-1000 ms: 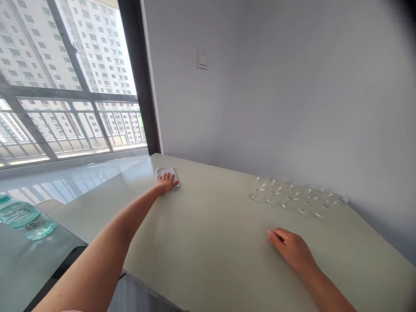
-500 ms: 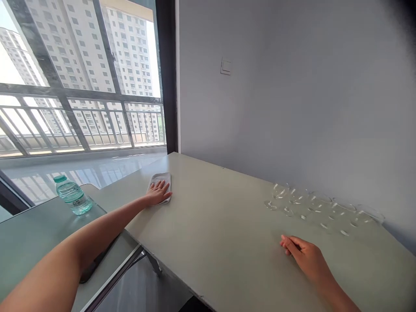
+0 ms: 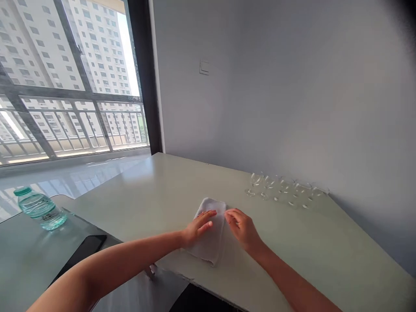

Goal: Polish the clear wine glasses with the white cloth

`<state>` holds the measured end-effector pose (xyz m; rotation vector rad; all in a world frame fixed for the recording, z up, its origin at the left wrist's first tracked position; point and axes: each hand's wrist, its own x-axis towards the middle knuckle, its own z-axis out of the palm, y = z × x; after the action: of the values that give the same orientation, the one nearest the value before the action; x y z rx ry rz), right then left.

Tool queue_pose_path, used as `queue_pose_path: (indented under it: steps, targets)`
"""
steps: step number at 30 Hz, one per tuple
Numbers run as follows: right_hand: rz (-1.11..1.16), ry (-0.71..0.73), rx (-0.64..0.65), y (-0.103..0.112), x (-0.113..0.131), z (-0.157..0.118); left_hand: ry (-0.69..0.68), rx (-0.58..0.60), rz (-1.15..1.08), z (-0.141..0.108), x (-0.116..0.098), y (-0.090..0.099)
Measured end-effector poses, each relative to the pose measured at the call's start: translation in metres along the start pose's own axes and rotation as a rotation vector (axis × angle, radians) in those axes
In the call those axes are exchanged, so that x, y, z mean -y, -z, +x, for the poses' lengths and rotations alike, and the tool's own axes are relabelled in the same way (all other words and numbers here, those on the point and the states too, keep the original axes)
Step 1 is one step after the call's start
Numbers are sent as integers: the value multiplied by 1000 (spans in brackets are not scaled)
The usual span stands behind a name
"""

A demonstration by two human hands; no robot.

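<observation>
A folded white cloth (image 3: 211, 242) lies flat on the pale table, close to its front edge. Across the cloth's upper part rests my left hand (image 3: 197, 227), open, palm down with fingers stretched to the right. My right hand (image 3: 241, 227) hovers or rests at the cloth's right edge, its fingers loosely bent with a gap by the thumb. I see nothing held in it, and whether its fingertips touch the cloth I cannot tell. Beyond it stands a row of several clear stemmed glasses (image 3: 284, 186).
The pale table (image 3: 156, 190) meets the grey wall at the back. Left of it, a lower glass-topped surface (image 3: 19, 255) bears a water bottle with a green cap (image 3: 42, 210) and a black phone (image 3: 81, 255). A large window (image 3: 71, 91) fills the far left.
The cloth has come from the table's far left to the front middle under my left hand. My right hand has moved left beside it, and the view has turned right.
</observation>
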<state>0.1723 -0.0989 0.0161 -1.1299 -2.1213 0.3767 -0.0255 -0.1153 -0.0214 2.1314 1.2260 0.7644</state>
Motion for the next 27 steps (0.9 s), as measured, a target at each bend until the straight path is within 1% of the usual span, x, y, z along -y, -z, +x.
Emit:
queue_pose_path:
  steps: [1,2,4,5,6,7,9,12,14,16,17,18,20,23,25,27]
  targets:
    - [-39,21,24,-11,9,0,58,-131,-130,8,-6,-8]
    - [-93,11,64,-22,16,-1,118,-277,-250,16,-10,-15]
    - [-172,-25,173,-40,18,-5,209,-532,-443,29,-14,-23]
    - [-201,-13,251,-46,14,-8,234,-615,-514,35,-13,-25]
    - [-225,-7,305,-49,9,-11,250,-669,-565,40,-11,-25]
    - [-242,3,351,-49,2,-15,259,-696,-595,44,-8,-25]
    - [-262,5,401,-40,-15,-22,286,-714,-611,49,0,-22]
    - [-289,-36,423,-12,-46,-36,339,-708,-638,52,12,-21]
    - [-329,-87,406,12,-71,-46,347,-692,-684,51,16,-22]
    - [-387,-165,363,40,-99,-58,331,-674,-716,50,17,-24]
    - [-426,-223,338,55,-114,-65,325,-673,-724,50,16,-24]
    - [-480,-324,302,72,-129,-72,322,-676,-729,50,16,-24]
    - [-539,-473,241,107,-159,-87,320,-676,-735,50,15,-24]
    - [-611,-688,159,155,-197,-116,332,-667,-739,50,13,-23]
    - [-656,-817,107,178,-216,-138,350,-672,-736,50,11,-23]
    - [-680,-912,24,190,-228,-157,363,-680,-729,49,10,-23]
